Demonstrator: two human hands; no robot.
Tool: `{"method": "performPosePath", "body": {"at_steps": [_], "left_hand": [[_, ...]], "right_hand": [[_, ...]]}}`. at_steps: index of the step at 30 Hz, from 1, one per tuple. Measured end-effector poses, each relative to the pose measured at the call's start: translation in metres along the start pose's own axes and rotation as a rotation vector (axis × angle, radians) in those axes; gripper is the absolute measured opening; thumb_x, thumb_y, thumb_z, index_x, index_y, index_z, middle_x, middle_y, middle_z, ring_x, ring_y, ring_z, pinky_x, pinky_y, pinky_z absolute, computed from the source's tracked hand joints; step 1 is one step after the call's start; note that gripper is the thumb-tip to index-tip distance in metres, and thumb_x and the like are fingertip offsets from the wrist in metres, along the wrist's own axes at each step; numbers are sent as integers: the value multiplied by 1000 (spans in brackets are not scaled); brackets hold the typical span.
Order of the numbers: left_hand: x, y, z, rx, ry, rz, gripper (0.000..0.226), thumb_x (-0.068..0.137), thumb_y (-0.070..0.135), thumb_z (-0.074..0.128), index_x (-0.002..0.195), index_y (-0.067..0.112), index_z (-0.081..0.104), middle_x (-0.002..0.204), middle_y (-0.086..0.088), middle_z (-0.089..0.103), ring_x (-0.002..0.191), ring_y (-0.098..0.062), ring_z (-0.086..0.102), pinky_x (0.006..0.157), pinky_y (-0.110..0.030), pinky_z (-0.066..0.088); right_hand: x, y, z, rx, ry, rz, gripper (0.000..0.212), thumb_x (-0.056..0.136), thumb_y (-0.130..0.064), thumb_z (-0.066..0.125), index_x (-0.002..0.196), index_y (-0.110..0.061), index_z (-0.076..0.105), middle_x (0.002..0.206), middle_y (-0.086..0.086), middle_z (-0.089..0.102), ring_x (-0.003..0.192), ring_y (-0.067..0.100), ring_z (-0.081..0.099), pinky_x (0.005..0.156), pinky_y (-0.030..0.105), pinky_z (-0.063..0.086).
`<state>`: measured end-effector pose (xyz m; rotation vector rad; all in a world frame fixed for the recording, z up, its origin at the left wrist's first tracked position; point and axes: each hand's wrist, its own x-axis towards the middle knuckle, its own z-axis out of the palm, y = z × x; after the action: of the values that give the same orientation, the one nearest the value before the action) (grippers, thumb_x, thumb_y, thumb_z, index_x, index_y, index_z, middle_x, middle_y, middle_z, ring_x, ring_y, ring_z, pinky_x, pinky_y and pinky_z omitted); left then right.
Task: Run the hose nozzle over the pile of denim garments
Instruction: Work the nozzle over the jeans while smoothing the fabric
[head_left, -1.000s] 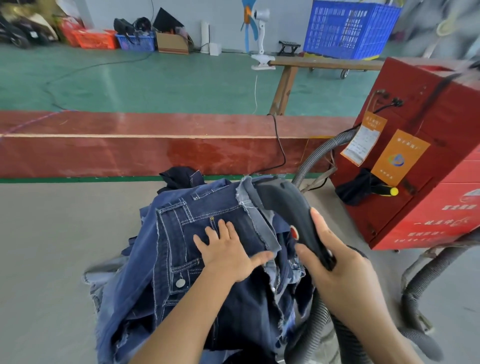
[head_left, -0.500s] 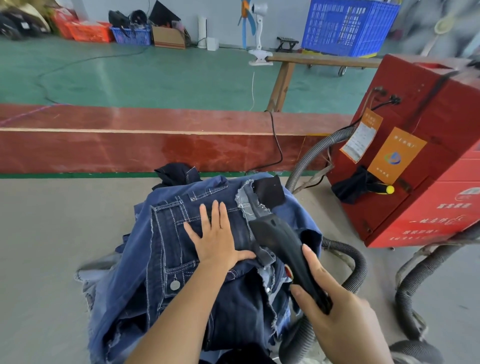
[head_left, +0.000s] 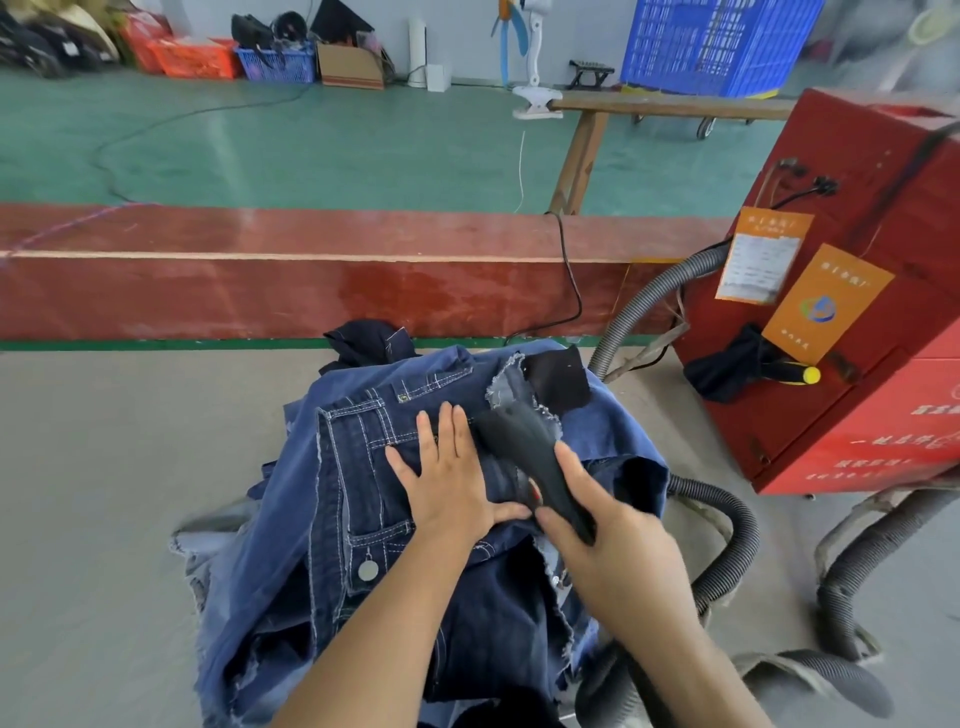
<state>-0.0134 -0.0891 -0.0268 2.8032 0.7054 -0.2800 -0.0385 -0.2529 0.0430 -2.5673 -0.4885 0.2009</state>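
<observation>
Denim pile sits on the grey table, centre-near. Left hand lies flat on top of the pile, fingers straight and spread, pressing the fabric. Right hand wraps the black nozzle by its handle; nozzle tip points far-left, touching the denim just right of the left hand's fingers. A black patch lies on the pile just beyond the tip. Grey ribbed hose loops right of the pile, near the red machine at right. Red board runs along the table's far edge, green floor beyond.
</observation>
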Motion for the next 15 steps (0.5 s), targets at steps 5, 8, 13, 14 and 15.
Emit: {"method": "performPosePath", "body": {"at_steps": [5,8,13,14,15], "left_hand": [[1,-1,0,-13,-4,10,144,58,86,57,146,12,-30,156,1,-31,144,-27,-27,110,-67,-6],[1,-2,1,-14,0,10,144,57,86,57,145,12,-31,156,1,-32,144,-27,-27,110,-67,-6],[0,0,1,-9,5,7,144,60,84,59,145,11,-31,156,1,-32,144,-27,-28,110,-67,-6],[0,0,2,-15,14,7,143,62,81,61,145,11,-30,156,0,-31,144,-27,-28,110,-67,-6],[-1,0,2,-22,23,8,142,63,79,63,146,10,-29,157,0,-30,144,-27,-27,110,-67,-5]], "right_hand": [[-8,-2,-31,174,181,-43,58,82,-54,56,114,-78,14,55,-23,57,63,-13,54,58,4,41],[-28,1,-39,129,166,-14,61,79,-53,57,115,-78,14,64,-20,61,63,0,59,60,11,44],[-56,19,-13,49,112,74,72,82,-50,64,119,-75,7,136,-17,54,118,6,57,77,0,39],[-57,20,-8,34,94,82,72,83,-52,62,119,-74,3,140,-18,50,122,6,54,83,4,40],[-56,20,-2,8,78,88,71,85,-54,59,120,-73,0,136,-18,53,119,6,56,84,9,43]]}}
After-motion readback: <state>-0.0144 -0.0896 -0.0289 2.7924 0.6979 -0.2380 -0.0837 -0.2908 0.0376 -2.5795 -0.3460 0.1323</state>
